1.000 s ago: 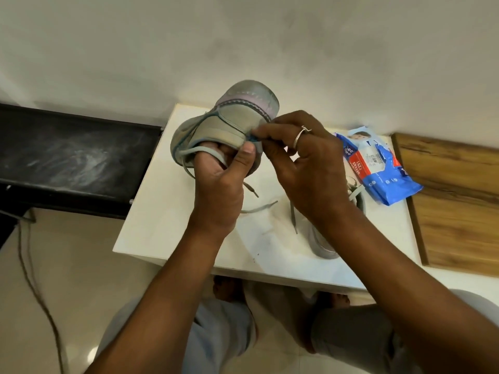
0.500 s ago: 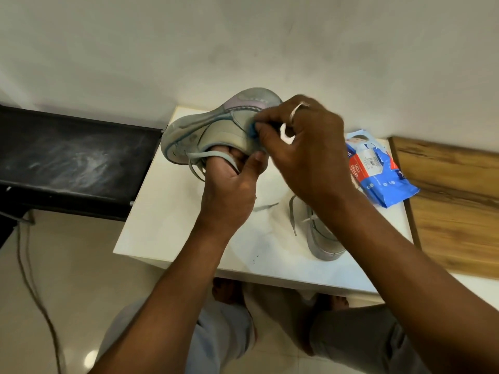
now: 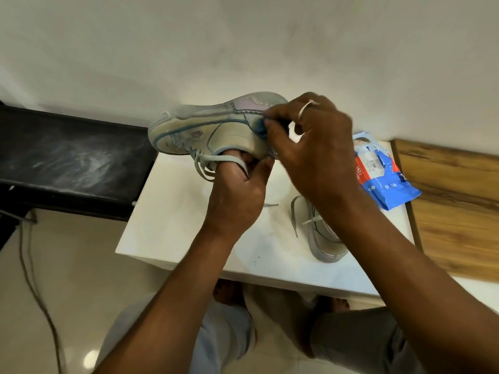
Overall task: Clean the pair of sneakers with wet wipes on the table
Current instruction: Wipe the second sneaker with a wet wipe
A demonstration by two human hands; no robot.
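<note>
Holding one sneaker [image 3: 216, 125] sideways above the counter [image 3: 175, 225] on the left hand [image 3: 235, 195], fingers tucked into the opening, thumb braced outside. Pinching a small blue wipe [image 3: 260, 129] between the right hand [image 3: 310, 152] fingers [image 3: 275, 112] against the heel side. Probably light, soft-sided, stiff in the sole; best gripped from inside. Noting the other sneaker [image 3: 324, 238] resting on the counter near the wipes pack [image 3: 378, 174].

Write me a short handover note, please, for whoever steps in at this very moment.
Left hand: fingers inside the raised sneaker, thumb outside, holding it above the table.
Right hand: pinches a blue wipe against its side near the heel.
Second sneaker lies on the table under the right forearm; wipes pack at the far right.
Done: wiping under way on the raised sneaker.
Left: finish it, then check the other.
</note>
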